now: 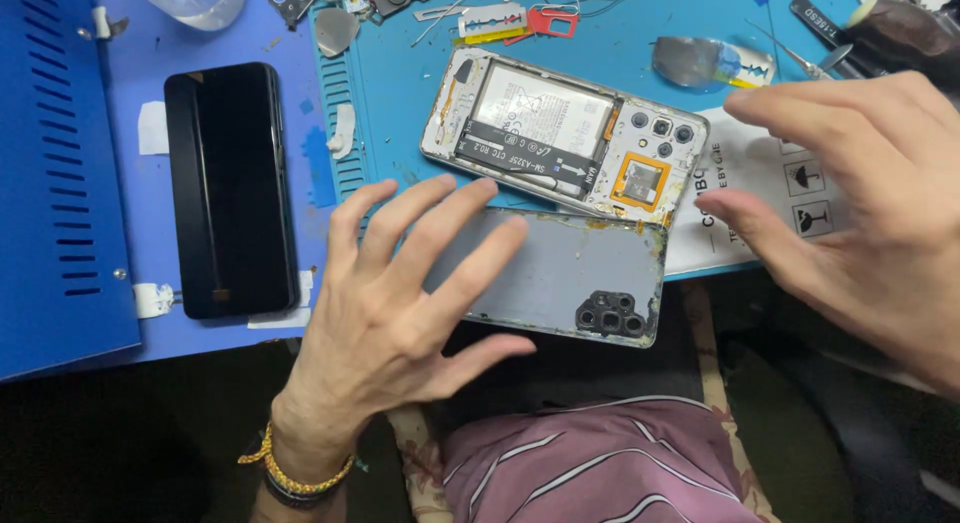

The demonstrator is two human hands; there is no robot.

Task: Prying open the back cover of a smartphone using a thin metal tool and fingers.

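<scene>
The left hand [385, 303] is spread wide, fingers splayed, palm down over the near edge of the surface [400, 83]. Its fingertips lie over the left end of a grey back cover [570, 268], though whether they touch it cannot be told. The cover rests at the surface's front edge with its camera cutout toward the person. Just beyond it lies the opened phone [565, 133], its battery and camera modules exposed, nearly touching the cover along one long side.

The right hand [860, 193] is also open and holds nothing, its fingers stretched leftward above a white printed sheet [790, 183], near the phone's camera end.

Well to the left, 1 black phone [232, 188] lies face up on a blue panel. Tweezers [790, 48] and small tools lie along the far edge.
</scene>
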